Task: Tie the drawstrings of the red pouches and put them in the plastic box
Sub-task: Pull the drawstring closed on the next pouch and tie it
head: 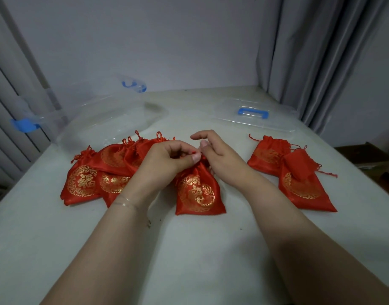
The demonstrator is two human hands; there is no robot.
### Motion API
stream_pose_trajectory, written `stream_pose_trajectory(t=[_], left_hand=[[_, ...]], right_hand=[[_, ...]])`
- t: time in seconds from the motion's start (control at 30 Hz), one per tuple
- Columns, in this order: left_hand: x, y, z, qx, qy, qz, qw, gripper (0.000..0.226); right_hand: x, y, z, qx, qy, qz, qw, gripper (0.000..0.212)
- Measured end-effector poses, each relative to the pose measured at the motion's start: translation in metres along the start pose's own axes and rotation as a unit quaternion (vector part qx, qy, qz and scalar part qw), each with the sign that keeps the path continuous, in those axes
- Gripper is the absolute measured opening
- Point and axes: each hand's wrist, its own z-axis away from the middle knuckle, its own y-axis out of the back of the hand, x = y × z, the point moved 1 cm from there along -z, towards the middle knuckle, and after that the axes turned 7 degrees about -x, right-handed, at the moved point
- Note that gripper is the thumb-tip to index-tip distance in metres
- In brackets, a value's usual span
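Note:
A red pouch with a gold pattern (198,194) lies in the middle of the table, its gathered neck under my fingers. My left hand (167,161) pinches its red drawstring between thumb and fingers. My right hand (215,155) meets it at the neck, fingers curled on the string, forefinger raised. Several red pouches with tied tops (105,170) lie heaped to the left. Two more pouches (299,179) with loose strings lie to the right. The clear plastic box (101,119) with blue latches stands open at the back left.
The box's clear lid (255,119) with a blue handle lies at the back right. Grey curtains hang on both sides, and a white wall stands behind the table (189,249). A cardboard box (369,157) sits beyond the table's right edge.

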Motion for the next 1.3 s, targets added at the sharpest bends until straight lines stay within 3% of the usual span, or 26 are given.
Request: stream_pose_trajectory(t=[0.2, 0.33, 0.57, 0.67, 0.73, 0.83, 0.9, 1.0, 1.17, 1.3], left_hand=[[-0.001, 0.0, -0.001, 0.038, -0.001, 0.047, 0.998, 0.006], [-0.006, 0.005, -0.005, 0.089, -0.002, 0.02, 0.996, 0.005], [-0.005, 0.007, -0.004, 0.065, 0.001, 0.019, 0.998, 0.008], [-0.003, 0.007, -0.003, 0.049, -0.016, -0.011, 0.999, 0.007], [-0.001, 0.007, -0.002, 0.037, -0.026, -0.008, 0.999, 0.009], [0.001, 0.005, -0.001, 0.016, -0.037, 0.015, 0.999, 0.015], [0.001, 0.004, -0.001, 0.016, -0.045, 0.019, 0.999, 0.017], [0.002, 0.004, -0.002, 0.039, -0.05, 0.034, 0.997, 0.018], [0.0, 0.005, -0.002, 0.067, -0.039, -0.02, 0.997, 0.019], [-0.006, 0.008, -0.004, 0.081, -0.038, -0.09, 0.992, 0.023]], right_hand=[[0.002, 0.008, 0.0, 0.058, -0.027, 0.095, 0.993, 0.019], [-0.002, 0.009, 0.003, 0.05, -0.013, 0.113, 0.992, 0.019], [-0.002, 0.008, 0.002, -0.002, 0.0, 0.096, 0.995, 0.016], [-0.002, 0.01, 0.001, 0.032, -0.015, 0.098, 0.995, 0.014], [-0.002, 0.014, 0.0, 0.056, -0.017, 0.055, 0.997, 0.006], [-0.003, 0.014, 0.001, -0.036, -0.029, -0.029, 0.999, 0.021], [-0.003, 0.011, 0.001, -0.068, -0.049, -0.054, 0.995, 0.019], [-0.005, 0.009, 0.002, -0.032, -0.043, -0.087, 0.995, 0.007], [-0.006, 0.003, 0.0, 0.031, 0.014, -0.006, 0.999, 0.019], [-0.009, 0.001, 0.003, 0.059, 0.071, 0.096, 0.991, 0.009]])
